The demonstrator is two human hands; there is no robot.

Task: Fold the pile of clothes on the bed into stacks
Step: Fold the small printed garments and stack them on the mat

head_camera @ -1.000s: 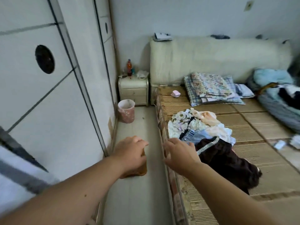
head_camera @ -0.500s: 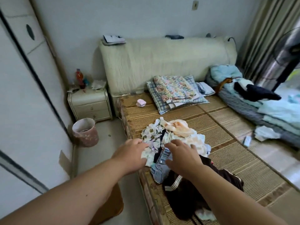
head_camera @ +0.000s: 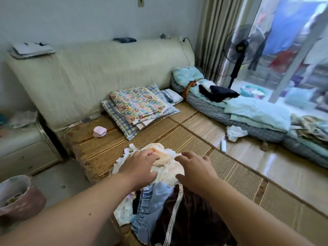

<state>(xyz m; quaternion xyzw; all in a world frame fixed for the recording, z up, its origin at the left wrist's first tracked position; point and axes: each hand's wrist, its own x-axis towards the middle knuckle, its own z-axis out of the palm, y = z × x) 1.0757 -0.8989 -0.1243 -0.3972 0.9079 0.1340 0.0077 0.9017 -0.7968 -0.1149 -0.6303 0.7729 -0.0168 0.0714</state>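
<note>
- The left hand (head_camera: 140,167) covers part of the pale garments on top of the pile of clothes (head_camera: 165,176); whether its fingers pinch any cloth cannot be told.
- Under the right hand (head_camera: 195,172), contact with the fabric is unclear.
- The dark brown garment (head_camera: 191,219) below both wrists runs off the bottom edge.
- The bin (head_camera: 17,197), far left of the hands, is cropped.

Two bare forearms enter from the lower edge of the frame, with no sleeve, watch or bracelet showing on either. The left hand (head_camera: 140,167) and right hand (head_camera: 196,172) wear no gloves or rings. A small dark mole marks the left forearm (head_camera: 74,217), lower left of centre.
</note>
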